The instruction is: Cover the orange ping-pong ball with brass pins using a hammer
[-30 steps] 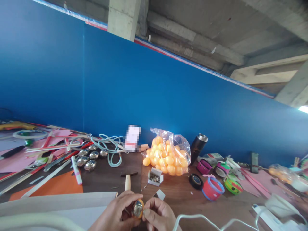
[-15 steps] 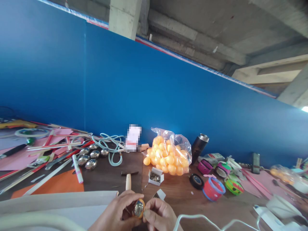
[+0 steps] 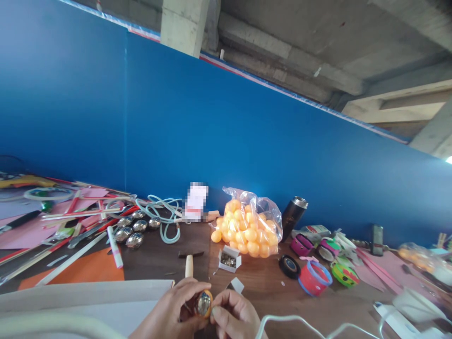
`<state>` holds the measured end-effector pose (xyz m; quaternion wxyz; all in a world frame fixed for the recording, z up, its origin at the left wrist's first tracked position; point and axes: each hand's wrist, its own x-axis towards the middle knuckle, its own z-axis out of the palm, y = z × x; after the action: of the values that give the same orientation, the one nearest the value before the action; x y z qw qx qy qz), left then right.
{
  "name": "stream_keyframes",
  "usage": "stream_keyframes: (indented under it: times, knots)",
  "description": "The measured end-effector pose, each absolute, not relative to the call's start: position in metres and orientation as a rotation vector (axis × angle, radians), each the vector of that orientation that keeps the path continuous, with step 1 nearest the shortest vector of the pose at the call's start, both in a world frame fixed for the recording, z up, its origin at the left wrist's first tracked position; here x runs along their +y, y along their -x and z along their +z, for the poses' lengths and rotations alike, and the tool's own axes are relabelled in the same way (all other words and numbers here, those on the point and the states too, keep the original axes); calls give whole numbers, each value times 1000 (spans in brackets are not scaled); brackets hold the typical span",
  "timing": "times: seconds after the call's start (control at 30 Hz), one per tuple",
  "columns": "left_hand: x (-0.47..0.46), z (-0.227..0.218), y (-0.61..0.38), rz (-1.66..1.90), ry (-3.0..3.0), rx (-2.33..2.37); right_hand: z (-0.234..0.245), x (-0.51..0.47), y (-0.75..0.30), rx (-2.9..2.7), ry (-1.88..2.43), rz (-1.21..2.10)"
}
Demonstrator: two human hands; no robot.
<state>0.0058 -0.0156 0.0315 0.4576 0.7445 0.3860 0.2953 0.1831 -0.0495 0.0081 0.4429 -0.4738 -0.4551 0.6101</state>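
Observation:
At the bottom centre, my left hand (image 3: 176, 308) is closed around an orange ball (image 3: 204, 303) whose front is partly covered in shiny metal. The fingers of my right hand (image 3: 235, 314) are pinched together against the ball's right side; whatever lies between them is too small to make out. Just beyond the hands is a hammer (image 3: 189, 266) with a pale wooden handle and dark head. A small open white box (image 3: 229, 258) of tiny metal pieces stands past my right hand. Several silver shiny balls (image 3: 134, 240) lie grouped to the left.
A clear bag of orange balls (image 3: 249, 230) sits against the blue partition (image 3: 226, 132). Right of it are a black flask (image 3: 294, 217), a roll of black tape (image 3: 289, 266) and a red-and-blue round container (image 3: 315, 278). Sticks, pink paper and a marker (image 3: 114, 247) crowd the left.
Almost nothing differs. The view has shifted very slightly; both hands stay at the ball in the same grip.

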Motion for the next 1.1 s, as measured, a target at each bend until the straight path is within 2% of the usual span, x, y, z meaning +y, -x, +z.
stream_keyframes:
  times: [0.77, 1.1]
  knots:
    - [-15, 30, -4, 756, -1841, 957, 5, -50, -183, -1193, 1177, 1425]
    - [-11, 17, -6, 801, -1887, 953, 3, -50, -179, -1134, 1222, 1407]
